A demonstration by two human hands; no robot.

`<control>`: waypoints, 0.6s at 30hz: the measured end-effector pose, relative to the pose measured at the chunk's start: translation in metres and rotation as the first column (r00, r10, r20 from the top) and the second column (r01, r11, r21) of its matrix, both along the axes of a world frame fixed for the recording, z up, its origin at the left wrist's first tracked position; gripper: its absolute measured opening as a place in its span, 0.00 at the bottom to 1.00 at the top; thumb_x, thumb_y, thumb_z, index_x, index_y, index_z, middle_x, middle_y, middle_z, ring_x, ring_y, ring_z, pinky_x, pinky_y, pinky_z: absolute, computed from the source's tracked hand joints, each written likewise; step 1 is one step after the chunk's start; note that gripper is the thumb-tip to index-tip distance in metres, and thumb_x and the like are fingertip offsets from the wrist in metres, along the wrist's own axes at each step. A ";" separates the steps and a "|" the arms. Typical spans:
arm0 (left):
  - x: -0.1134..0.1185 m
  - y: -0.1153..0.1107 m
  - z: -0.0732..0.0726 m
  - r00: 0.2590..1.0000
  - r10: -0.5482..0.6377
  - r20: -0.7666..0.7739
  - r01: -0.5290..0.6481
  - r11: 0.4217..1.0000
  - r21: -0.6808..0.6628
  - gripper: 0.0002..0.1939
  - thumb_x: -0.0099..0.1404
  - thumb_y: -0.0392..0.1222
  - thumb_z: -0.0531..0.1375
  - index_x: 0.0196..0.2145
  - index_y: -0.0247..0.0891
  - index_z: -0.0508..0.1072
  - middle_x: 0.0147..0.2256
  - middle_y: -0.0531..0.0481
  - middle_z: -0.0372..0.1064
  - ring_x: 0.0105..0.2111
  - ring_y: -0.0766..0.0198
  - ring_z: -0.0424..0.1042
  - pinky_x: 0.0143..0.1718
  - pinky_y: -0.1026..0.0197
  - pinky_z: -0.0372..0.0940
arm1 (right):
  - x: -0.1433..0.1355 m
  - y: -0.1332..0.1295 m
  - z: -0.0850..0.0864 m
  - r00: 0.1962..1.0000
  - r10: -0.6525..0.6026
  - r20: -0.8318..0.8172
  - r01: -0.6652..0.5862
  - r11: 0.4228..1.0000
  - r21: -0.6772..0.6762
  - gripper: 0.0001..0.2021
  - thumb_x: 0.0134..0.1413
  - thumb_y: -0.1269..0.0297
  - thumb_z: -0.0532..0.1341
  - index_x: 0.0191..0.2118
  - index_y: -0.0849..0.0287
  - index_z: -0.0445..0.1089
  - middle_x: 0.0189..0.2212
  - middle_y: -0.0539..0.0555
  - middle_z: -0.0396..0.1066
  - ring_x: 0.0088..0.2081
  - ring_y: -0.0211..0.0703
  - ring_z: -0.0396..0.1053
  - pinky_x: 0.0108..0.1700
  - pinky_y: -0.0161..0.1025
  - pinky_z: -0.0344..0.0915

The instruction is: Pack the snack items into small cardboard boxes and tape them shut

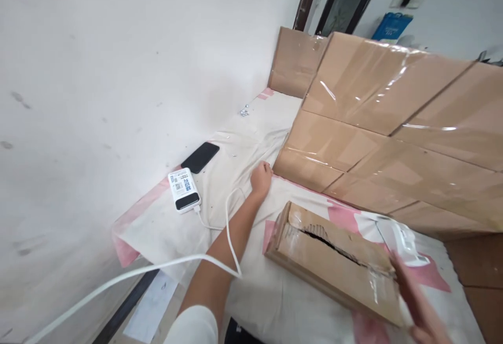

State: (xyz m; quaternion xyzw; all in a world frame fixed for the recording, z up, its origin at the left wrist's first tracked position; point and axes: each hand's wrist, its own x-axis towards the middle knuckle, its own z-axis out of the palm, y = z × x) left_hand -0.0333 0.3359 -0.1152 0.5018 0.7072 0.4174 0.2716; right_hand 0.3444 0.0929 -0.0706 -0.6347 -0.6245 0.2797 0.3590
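My left hand rests on the cloth at the foot of a taped cardboard wall. Its fingers are curled closed, and whatever may be in them is hidden. A worn, taped cardboard box lies on the cloth to the right of my left forearm, with a dark torn slit along its top. At the box's right end is my right hand, blurred, with fingers stretched along that end; whether it touches the box is unclear.
A white power bank with a cable plugged in lies by a black phone near the wall. The white cable crosses over my left forearm. A white device sits behind the box. Small shiny bits lie farther back.
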 end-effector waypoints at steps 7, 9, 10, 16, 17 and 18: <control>0.009 0.001 -0.011 0.995 -0.095 0.019 0.095 0.995 -0.016 0.16 0.74 0.38 0.48 0.54 0.43 0.68 0.42 0.42 0.78 0.44 0.51 0.76 0.45 0.53 0.62 | -0.054 0.094 0.135 0.875 0.030 0.484 -0.155 0.963 0.220 0.12 0.49 0.41 0.64 0.40 0.28 0.80 0.41 0.63 0.79 0.47 0.70 0.76 0.51 0.64 0.69; 0.007 0.003 -0.010 0.994 -0.110 0.026 0.111 0.993 -0.035 0.16 0.73 0.39 0.48 0.54 0.43 0.68 0.42 0.41 0.78 0.44 0.50 0.76 0.44 0.53 0.61 | -0.098 0.130 0.156 0.748 0.270 0.606 -0.442 0.884 0.151 0.08 0.55 0.46 0.63 0.37 0.32 0.80 0.39 0.60 0.80 0.39 0.63 0.78 0.40 0.61 0.72; 0.006 0.004 -0.010 0.992 -0.120 0.031 0.121 0.992 -0.044 0.15 0.73 0.39 0.48 0.54 0.44 0.68 0.42 0.41 0.78 0.43 0.49 0.76 0.44 0.52 0.61 | -0.123 0.148 0.161 0.672 0.360 0.647 -0.548 0.829 0.109 0.09 0.59 0.50 0.61 0.39 0.35 0.80 0.38 0.59 0.80 0.37 0.59 0.78 0.39 0.58 0.73; 0.007 0.003 -0.007 0.981 -0.175 0.086 0.182 0.980 -0.083 0.16 0.73 0.41 0.48 0.50 0.39 0.72 0.45 0.34 0.76 0.46 0.42 0.75 0.45 0.47 0.60 | -0.314 0.250 0.128 0.281 0.548 0.788 -0.775 0.614 -0.150 0.17 0.67 0.60 0.52 0.33 0.56 0.76 0.29 0.55 0.75 0.31 0.46 0.72 0.32 0.42 0.62; 0.007 0.004 -0.008 0.978 -0.183 0.101 0.192 0.977 -0.091 0.17 0.72 0.41 0.48 0.48 0.37 0.74 0.45 0.32 0.76 0.46 0.40 0.75 0.45 0.46 0.60 | -0.349 0.269 0.113 0.312 0.593 0.743 -0.762 0.623 -0.178 0.13 0.64 0.64 0.55 0.34 0.58 0.77 0.31 0.54 0.76 0.33 0.45 0.72 0.36 0.41 0.64; 0.006 0.005 -0.008 0.974 -0.190 0.119 0.202 0.974 -0.098 0.17 0.72 0.41 0.48 0.47 0.36 0.75 0.44 0.31 0.76 0.46 0.39 0.74 0.45 0.45 0.60 | -0.383 0.288 0.097 0.353 0.635 0.687 -0.764 0.619 -0.180 0.12 0.63 0.68 0.55 0.38 0.60 0.77 0.34 0.55 0.77 0.36 0.45 0.73 0.41 0.40 0.66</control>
